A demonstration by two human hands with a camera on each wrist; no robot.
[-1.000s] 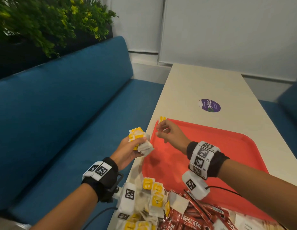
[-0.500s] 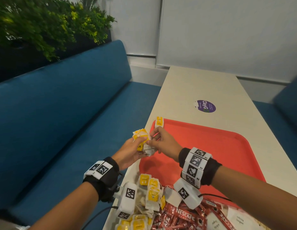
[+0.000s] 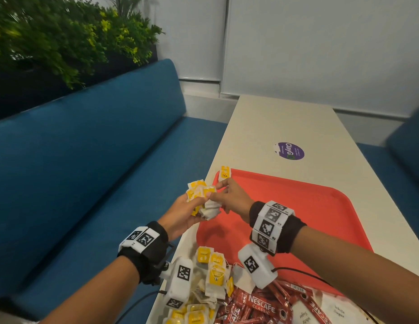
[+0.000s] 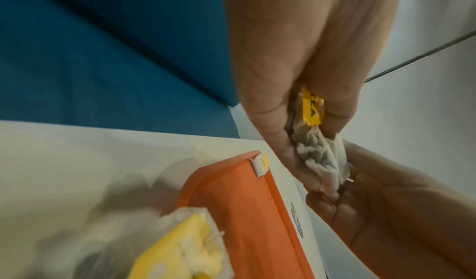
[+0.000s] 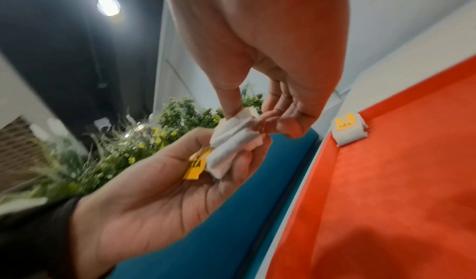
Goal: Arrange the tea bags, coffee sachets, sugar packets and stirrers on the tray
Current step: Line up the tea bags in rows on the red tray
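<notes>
My left hand (image 3: 187, 212) grips a bunch of white tea bags with yellow tags (image 3: 200, 197) just off the table's left edge. My right hand (image 3: 223, 197) meets it and pinches one tea bag (image 5: 233, 132) of that bunch between thumb and forefinger. A single tea bag (image 3: 225, 172) leans against the far left corner of the red tray (image 3: 320, 211); it also shows in the right wrist view (image 5: 347, 129). Near me lies a heap of tea bags (image 3: 213, 267), red coffee sachets (image 3: 260, 305) and white sugar packets (image 3: 330, 312).
The cream table (image 3: 285, 122) runs away from me, with a purple round sticker (image 3: 289, 151) beyond the tray. A blue bench (image 3: 87, 160) sits along the left, plants (image 3: 63, 38) behind it. A cable (image 3: 304, 274) crosses the tray's near part.
My right hand left a tea bag at the tray's far left corner and came back left to the bunch in my left hand, where it now pinches another bag.
</notes>
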